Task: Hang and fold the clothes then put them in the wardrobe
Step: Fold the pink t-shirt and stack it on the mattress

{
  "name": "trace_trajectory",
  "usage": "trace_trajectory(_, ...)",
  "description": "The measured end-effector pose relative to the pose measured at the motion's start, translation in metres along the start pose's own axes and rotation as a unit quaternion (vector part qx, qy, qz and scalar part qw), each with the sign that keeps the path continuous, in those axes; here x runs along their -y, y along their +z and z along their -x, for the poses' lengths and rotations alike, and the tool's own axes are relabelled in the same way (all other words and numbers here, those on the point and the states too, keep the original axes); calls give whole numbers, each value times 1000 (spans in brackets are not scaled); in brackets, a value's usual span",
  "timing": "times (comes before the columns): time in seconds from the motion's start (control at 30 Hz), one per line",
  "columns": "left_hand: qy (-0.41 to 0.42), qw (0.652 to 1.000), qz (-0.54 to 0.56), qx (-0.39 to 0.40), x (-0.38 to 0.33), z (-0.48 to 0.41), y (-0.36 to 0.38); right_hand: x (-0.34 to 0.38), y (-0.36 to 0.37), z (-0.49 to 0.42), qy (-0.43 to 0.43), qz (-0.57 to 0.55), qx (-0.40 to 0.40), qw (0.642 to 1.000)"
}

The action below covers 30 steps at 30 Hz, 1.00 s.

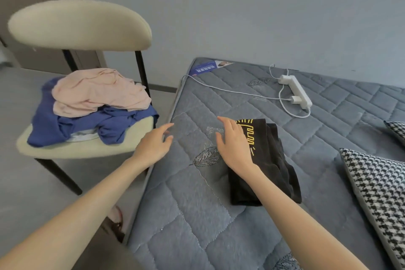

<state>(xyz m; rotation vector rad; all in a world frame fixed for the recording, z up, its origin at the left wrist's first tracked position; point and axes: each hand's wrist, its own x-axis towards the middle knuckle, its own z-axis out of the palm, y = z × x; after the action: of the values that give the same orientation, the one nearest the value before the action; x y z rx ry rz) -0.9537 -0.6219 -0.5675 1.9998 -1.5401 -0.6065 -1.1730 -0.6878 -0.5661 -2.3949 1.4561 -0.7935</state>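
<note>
- Two bare hands: one left hand point(153, 149) and one right hand point(233, 144).
- One folded black garment point(271, 160) with yellow print.
- One grey quilted mattress point(197, 215).
- One cream chair point(83, 26).
- Three pieces of clothing heaped on the chair seat: one pink garment point(98, 92), one blue garment point(114, 123), and one pale piece point(84, 136) that shows only an edge under the blue.
- Two houndstooth cushions: one near cushion point(377, 193) and one far cushion point(396, 129), which is cut by the frame edge.
- One white power strip point(295, 90).
- One white charger point(294, 99) plugged into it.
- White cables point(230, 91): at least one long run; the count is unclear where they loop beside the strip.
- One blue-and-white label point(208, 68) on the mattress corner.
</note>
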Motion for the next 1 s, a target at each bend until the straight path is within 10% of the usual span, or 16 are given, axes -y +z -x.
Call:
trace_trajectory(0.6,-122,976,20,-180,122,28,-153,176,90,-89,-154,-97,125,975)
trace_trajectory(1.0,-139,976,88,-143,240,-6,-167,251,247,-169,-141,-69,168,973)
